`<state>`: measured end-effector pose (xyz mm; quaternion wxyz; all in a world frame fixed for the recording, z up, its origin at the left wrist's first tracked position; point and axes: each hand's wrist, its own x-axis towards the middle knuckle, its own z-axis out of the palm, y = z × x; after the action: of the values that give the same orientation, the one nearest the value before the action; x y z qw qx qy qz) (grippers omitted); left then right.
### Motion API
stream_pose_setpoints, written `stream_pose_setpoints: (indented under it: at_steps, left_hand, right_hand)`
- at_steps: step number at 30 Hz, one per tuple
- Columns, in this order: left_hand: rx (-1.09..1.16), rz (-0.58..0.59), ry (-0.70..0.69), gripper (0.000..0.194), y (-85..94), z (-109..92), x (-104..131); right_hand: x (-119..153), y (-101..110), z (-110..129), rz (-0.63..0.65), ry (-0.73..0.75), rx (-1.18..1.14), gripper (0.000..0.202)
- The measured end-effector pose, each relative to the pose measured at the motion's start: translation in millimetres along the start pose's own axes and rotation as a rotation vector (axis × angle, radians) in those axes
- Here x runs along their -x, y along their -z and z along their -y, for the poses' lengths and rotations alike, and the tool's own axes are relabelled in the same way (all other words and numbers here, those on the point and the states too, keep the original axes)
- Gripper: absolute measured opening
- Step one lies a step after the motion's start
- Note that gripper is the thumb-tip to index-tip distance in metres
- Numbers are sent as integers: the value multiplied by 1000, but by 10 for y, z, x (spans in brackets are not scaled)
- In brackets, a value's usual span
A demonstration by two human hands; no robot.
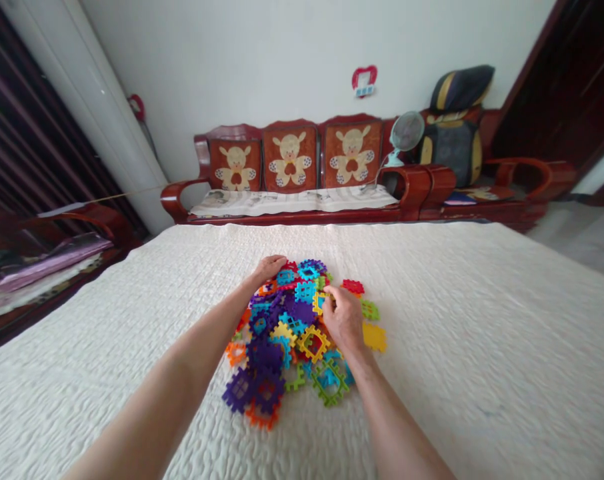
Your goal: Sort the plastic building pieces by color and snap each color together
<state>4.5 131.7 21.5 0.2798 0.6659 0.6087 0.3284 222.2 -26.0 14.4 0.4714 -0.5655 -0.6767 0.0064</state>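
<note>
The pile of interlocking plastic pieces [302,311] rests on the quilted white cover [482,320], directly ahead of the person and between the two forearms. The pieces have notched edges; some are solid, others are open frames.

Left hand [271,267]: positioned at the far left edge of the pile, fingers directed toward a blue piece [285,277]. Whether this grip is clamped on a piece cannot be determined.

Right hand [343,317]: positioned over the right side of the pile, fingers curled, fingertips at a yellow frame piece [316,308]. Whether this grip is clamped on that piece cannot be determined.

A red piece [353,287], a green piece [369,309] and a solid yellow piece [375,337] lie along the right side. An orange piece [262,418] lies at the near edge, partly beneath purple pieces [255,389].
</note>
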Motion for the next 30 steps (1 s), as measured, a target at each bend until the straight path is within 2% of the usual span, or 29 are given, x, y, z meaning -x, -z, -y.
stream_pose_setpoints:
  at_steps: [3,7,9,11,13,15,18,21,24,27,30]
  left_hand:
    - [29,24,-33,41,37,-126,126]
    - [116,-37,-168,43,332,-189,433]
    - [93,-99,-184,45,528,-120,676]
    - [26,-166,-122,45,695,7,974]
    - [-34,-208,-43,45,799,149,1294]
    - [-98,-253,44,45,825,262,1592]
    - [-168,-292,111,44,733,331,1912]
    - [-191,-326,80,43,553,288,2026]
    - [-145,-321,44,41,360,176,1967]
    - [-62,-292,17,39,197,33,1826]
    - [1,-296,0,39,87,-100,1683]
  right_hand:
    - [-21,35,-68,7,-34,15,30]
    - [-25,49,-116,0,-62,8,32]
    - [-30,43,-111,-13,-56,-5,32]
    - [-49,43,-98,-29,-46,-19,32]
    - [-82,68,-95,-43,-36,-19,32]
    - [-116,125,-130,-59,-42,7,33]
    - [-125,264,-274,-94,-140,110,35]
    - [-49,411,-444,-109,-357,239,43]
    - [66,476,-494,-19,-460,301,50]
    - [139,425,-411,99,-412,263,51]
    - [123,297,-300,97,-387,169,49]
